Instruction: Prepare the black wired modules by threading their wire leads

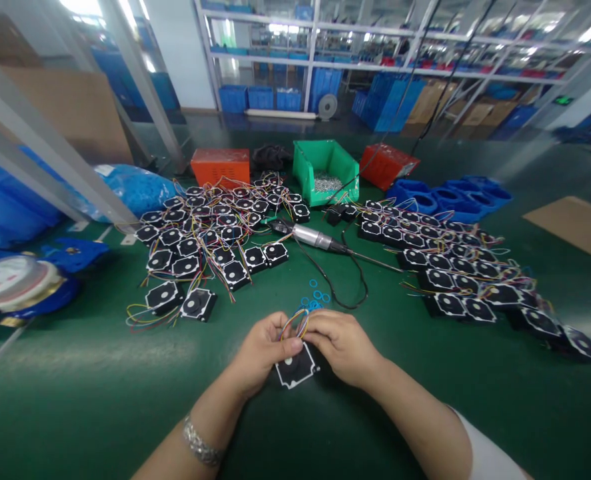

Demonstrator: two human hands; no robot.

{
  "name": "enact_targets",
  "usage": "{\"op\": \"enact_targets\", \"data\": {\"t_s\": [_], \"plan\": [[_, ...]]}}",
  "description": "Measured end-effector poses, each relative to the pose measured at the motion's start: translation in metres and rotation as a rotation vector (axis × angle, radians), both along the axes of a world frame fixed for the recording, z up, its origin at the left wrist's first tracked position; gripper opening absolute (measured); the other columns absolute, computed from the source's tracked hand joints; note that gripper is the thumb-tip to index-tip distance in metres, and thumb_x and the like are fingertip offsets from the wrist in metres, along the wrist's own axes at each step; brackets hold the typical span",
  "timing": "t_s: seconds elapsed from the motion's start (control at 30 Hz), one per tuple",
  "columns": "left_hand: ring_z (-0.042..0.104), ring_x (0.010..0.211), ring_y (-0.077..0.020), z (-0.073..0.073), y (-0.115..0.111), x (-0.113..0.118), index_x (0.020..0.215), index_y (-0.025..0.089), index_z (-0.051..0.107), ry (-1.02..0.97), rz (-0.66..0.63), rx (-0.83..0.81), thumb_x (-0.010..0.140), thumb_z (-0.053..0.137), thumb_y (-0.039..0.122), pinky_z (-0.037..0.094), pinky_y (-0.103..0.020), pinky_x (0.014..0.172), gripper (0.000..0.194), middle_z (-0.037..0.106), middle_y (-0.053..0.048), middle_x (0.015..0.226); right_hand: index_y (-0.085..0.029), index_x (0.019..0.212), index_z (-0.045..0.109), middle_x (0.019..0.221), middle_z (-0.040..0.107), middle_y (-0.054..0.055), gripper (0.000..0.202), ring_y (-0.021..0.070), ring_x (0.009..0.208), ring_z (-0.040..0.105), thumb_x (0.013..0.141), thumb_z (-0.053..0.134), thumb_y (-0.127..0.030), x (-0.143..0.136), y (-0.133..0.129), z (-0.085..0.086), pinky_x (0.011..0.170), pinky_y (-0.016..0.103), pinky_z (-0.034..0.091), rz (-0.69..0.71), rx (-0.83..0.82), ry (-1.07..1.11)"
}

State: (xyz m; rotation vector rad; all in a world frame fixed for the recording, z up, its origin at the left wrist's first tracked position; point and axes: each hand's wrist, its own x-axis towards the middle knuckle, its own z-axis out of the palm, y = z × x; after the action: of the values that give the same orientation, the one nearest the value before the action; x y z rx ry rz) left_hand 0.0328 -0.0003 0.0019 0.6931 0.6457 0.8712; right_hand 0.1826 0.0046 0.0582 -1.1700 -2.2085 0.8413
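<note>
A black square module with a white outline (298, 371) is held low over the green table, in front of my body. My left hand (261, 352) grips its left side, the thumb lying over its top edge. From that edge a loop of coloured wires (301, 324) rises between my hands. My right hand (346, 347) is closed, its fingers pinching at the wires by the module's upper right corner; the exact grip is partly hidden. Small blue rubber rings (317, 295) lie just beyond my fingertips.
Wired modules lie in a loose pile (210, 227) at left and in rows (440, 263) at right. Between them rests a corded electric screwdriver (311, 237). Behind stand a green bin of screws (302, 170) and orange boxes (220, 167). A blue-based meter (20, 283) sits far left.
</note>
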Motion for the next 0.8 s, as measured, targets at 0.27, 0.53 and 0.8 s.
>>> {"op": "enact_targets", "data": {"t_s": [0.27,0.53,0.8], "plan": [[0.035,0.046,-0.0056,0.003,0.007,-0.011,0.065,0.017,0.036,0.151,0.088,0.010,0.063,0.064,0.037,0.026,-0.018,0.047,0.034,0.040,0.007,0.052,-0.016,0.095,0.059,0.095,0.059,0.002,0.021,0.0121,0.090,0.052,0.082,0.046,-0.008,0.007,0.002,-0.005,0.082,0.024,0.041,0.027,0.141,0.009],[0.050,0.058,-0.0215,0.002,0.024,-0.038,0.076,0.019,0.046,1.450,0.238,0.392,0.076,0.039,0.049,0.035,-0.031,0.056,0.031,0.052,-0.004,0.059,-0.015,0.085,0.061,0.085,0.058,0.004,0.017,0.0161,0.073,0.055,0.072,0.052,-0.010,0.095,0.028,0.033,0.073,0.030,0.046,-0.674,0.311,-0.374],[0.052,0.064,-0.0190,0.011,0.002,-0.021,0.080,0.016,0.054,1.258,0.594,0.923,0.073,0.052,0.032,0.038,-0.028,0.063,0.017,0.056,-0.007,0.068,-0.014,0.111,0.053,0.108,0.052,0.008,0.048,0.0258,0.096,0.047,0.070,0.036,0.005,0.175,0.001,0.031,0.080,0.040,0.041,-0.648,0.065,-1.242]]}}
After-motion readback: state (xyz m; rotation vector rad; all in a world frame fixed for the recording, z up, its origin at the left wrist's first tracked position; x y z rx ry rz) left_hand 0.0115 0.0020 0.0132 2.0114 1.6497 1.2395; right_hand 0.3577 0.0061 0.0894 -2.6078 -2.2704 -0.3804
